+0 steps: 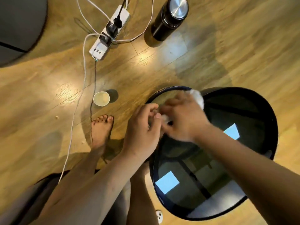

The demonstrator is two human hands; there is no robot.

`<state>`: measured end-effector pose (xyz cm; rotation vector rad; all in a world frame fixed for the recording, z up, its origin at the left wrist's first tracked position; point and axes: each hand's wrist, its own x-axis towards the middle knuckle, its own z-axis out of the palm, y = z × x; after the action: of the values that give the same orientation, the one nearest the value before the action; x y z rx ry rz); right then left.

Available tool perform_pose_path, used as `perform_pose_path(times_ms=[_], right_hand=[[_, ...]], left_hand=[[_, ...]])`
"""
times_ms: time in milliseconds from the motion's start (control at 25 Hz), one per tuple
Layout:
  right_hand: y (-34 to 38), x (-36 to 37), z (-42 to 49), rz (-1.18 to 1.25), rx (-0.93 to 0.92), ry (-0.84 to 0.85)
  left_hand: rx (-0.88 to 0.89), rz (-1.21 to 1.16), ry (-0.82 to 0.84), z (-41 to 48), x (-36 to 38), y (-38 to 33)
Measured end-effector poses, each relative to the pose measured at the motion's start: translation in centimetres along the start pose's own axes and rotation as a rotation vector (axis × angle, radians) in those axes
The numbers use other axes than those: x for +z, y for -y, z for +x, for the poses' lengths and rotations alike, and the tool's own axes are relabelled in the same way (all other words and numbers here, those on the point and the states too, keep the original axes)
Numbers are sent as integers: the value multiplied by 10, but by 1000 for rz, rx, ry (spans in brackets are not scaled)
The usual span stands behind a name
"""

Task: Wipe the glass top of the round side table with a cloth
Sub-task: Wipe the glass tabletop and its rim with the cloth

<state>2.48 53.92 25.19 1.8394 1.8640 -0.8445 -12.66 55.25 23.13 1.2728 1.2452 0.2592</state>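
Looking straight down, the head view is taking in a round glass-topped counter that is occupying the lower right of the frame, its black rim standing on a wooden floor. The right grip, blurred, is lying palm down at the upper left edge of the glass and is clutching a white cloth. One bunched end is sticking out beyond the fingers toward the top of the rim, and another is showing beside the thumb. The left grip is sitting just left of it with fingers curled, the thumb tip touching that nearer end of the cloth — whether it is pinching the fabric cannot be told. Two pale blue rectangles are reflecting in the glass. On the floor, a bare foot is standing left of the counter, with a paper cup just above it. A white power strip with plugs and cables is lying in the upper centre, and a black flask with a steel lid is standing at the top.
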Motion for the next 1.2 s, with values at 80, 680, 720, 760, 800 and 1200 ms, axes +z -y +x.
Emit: perform_pose_path(times_ms=[80,680,720,760,800,1200], right_hand=[[32,12,-17,-44,-303,172],[-120,-7,22,65,445,-343],[-80,-1,21,100,223,-312],[-41,4,13,89,19,-190],[-22,6,6,25,-114,-82],[-298,48,-94,389,998,-274]], left_hand=[[105,31,-146,7,-2,-9],[270,126,61,71,67,-51],[316,129,27,75,64,-53],[353,127,13,79,60,-55],[368,121,21,83,57,-57],[465,598,433,89,131,-46]])
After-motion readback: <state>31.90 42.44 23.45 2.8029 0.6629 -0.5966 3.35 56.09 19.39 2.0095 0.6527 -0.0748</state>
